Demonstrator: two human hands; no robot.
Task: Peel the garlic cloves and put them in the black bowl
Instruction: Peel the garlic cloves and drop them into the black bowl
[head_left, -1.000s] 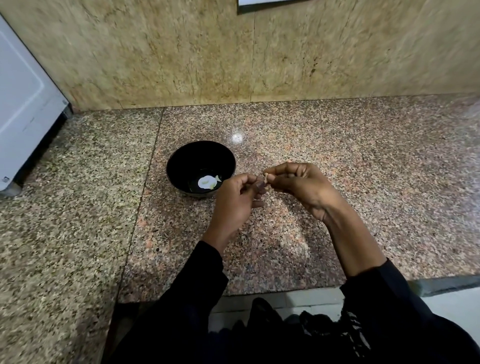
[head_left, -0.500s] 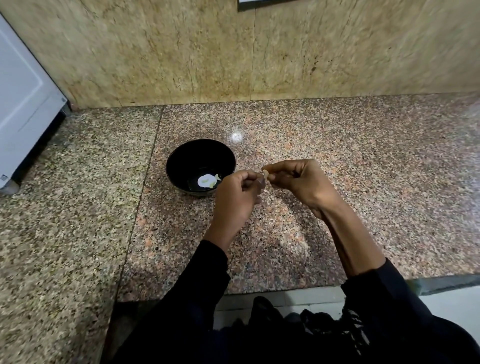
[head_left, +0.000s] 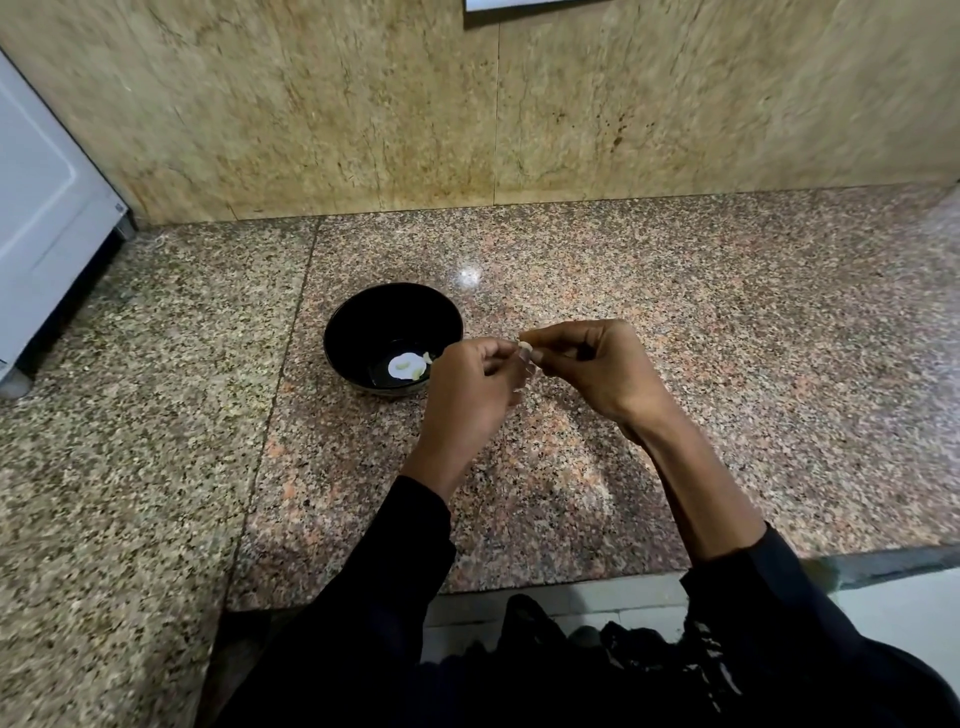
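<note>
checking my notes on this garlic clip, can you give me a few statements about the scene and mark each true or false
1. The black bowl stands on the granite counter. True.
2. The bowl is empty. False: a few pale peeled cloves lie at its bottom.
3. Both hands meet around a small garlic clove, pinched between the fingertips of the left hand and right hand. True.
4. The hands are over the middle of the bowl. False: they are to its right, with only the left hand overlapping its right rim in this view.
5. A knife lies on the counter beside the bowl. False: no knife is visible.
</note>
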